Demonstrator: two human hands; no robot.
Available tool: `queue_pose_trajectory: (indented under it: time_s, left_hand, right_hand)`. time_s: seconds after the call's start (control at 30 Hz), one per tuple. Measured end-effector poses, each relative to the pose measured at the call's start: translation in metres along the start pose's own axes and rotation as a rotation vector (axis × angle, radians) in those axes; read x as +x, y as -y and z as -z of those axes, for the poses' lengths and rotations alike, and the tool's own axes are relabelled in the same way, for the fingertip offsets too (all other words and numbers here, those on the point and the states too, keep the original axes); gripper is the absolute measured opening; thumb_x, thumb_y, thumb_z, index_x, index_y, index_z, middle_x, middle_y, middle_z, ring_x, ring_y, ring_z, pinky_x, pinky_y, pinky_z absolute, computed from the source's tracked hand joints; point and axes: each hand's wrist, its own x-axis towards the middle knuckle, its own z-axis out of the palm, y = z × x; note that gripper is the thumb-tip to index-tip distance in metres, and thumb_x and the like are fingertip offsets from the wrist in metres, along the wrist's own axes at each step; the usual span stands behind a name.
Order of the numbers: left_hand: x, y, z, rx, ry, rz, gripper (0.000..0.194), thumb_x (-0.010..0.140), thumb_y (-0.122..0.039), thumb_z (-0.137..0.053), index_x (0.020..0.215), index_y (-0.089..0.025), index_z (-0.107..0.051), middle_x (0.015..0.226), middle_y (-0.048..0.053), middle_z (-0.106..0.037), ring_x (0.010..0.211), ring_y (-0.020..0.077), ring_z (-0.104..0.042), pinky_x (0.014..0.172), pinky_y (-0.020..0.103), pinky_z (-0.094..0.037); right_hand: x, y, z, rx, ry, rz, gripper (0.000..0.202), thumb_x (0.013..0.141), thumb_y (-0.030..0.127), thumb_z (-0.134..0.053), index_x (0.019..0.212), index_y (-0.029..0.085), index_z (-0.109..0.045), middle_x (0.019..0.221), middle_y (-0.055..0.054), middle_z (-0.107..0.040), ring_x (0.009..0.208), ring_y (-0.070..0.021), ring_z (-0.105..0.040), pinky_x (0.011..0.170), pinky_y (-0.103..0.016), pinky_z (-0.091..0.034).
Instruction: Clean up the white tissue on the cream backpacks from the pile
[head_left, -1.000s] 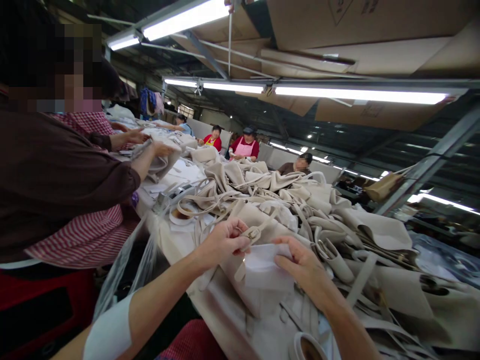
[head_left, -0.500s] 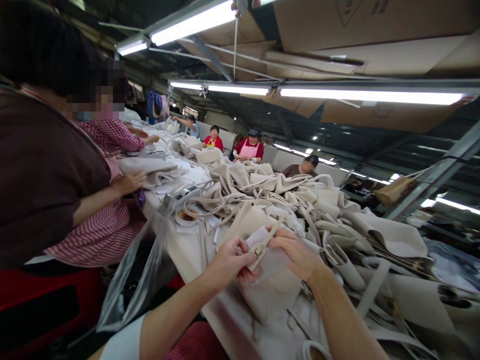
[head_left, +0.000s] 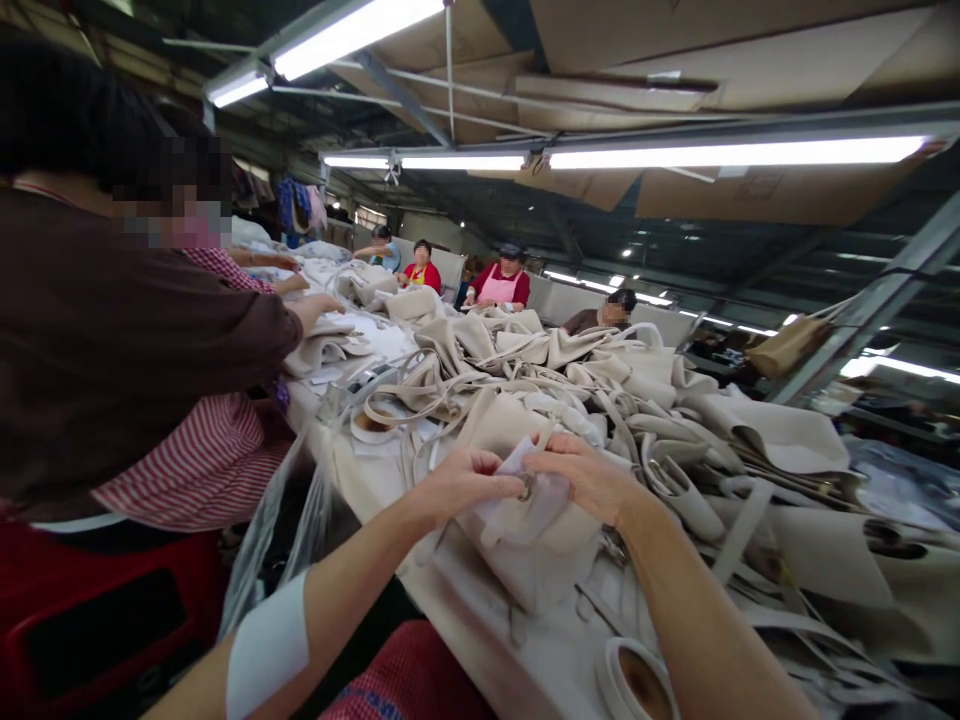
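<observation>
A beige bag [head_left: 517, 565] stands on the white table in front of me. Above it, a thin whitish sheet [head_left: 541, 505] lies around a small metal buckle [head_left: 526, 488] on a beige strap. My left hand [head_left: 469, 484] pinches the sheet by the buckle from the left, thumb pointing right. From the right, my right hand [head_left: 583, 474] closes its fingers on the sheet and the strap's upper part. The two hands are close together, with the buckle between them.
Beige bags and straps [head_left: 637, 400] are heaped behind and to the right. A tape roll [head_left: 637, 680] lies at the near edge, another [head_left: 373, 422] at the left. A person in brown [head_left: 135, 350] reaches over the table at left; several people sit beyond.
The sheet now covers more of the buckle and strap, and my left hand has turned with its thumb on top. The person in brown has reached farther over the table.
</observation>
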Motion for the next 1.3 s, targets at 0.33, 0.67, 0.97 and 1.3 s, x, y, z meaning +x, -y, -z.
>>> queue_pose_trajectory:
  time_s: [0.33, 0.67, 0.97, 1.3]
  left_hand:
    - [0.017, 0.023, -0.019, -0.323, 0.019, 0.148, 0.051, 0.043, -0.041, -0.091, 0.08, -0.01, -0.075, 0.071, 0.005, -0.072, 0.06, 0.0143, -0.062, 0.06, 0.026, -0.044]
    - [0.023, 0.015, -0.021, -0.182, 0.056, 0.057, 0.048, 0.056, -0.055, -0.083, 0.071, -0.011, -0.073, 0.06, 0.002, -0.064, 0.053, 0.01, -0.052, 0.054, 0.023, -0.037]
    - [0.043, 0.015, -0.031, -0.241, 0.099, 0.06, 0.041, 0.049, -0.041, -0.086, 0.074, -0.013, -0.072, 0.066, 0.001, -0.067, 0.058, 0.0134, -0.058, 0.057, 0.025, -0.044]
    - [0.047, 0.014, -0.033, -0.17, 0.009, 0.021, 0.035, 0.049, -0.033, -0.084, 0.074, -0.012, -0.07, 0.061, -0.002, -0.061, 0.049, 0.0088, -0.049, 0.045, 0.022, -0.032]
  right_hand:
    - [-0.045, -0.042, 0.004, 0.141, -0.042, -0.073, 0.049, 0.069, 0.05, -0.081, 0.108, 0.02, -0.074, 0.091, -0.005, -0.077, 0.075, -0.0226, -0.069, 0.067, -0.031, -0.053]
    - [-0.047, -0.055, 0.001, 0.175, -0.18, -0.058, 0.039, 0.065, 0.046, -0.084, 0.093, 0.019, -0.077, 0.082, -0.005, -0.077, 0.07, -0.0234, -0.068, 0.063, -0.033, -0.053]
    - [-0.05, -0.06, -0.002, 0.24, -0.29, -0.024, 0.039, 0.062, 0.045, -0.085, 0.09, 0.019, -0.076, 0.083, -0.006, -0.077, 0.075, -0.0273, -0.07, 0.068, -0.036, -0.053]
    - [-0.051, -0.059, -0.011, 0.386, -0.314, 0.068, 0.04, 0.075, 0.058, -0.07, 0.089, 0.02, -0.073, 0.088, -0.008, -0.077, 0.085, -0.0298, -0.071, 0.069, -0.038, -0.056]
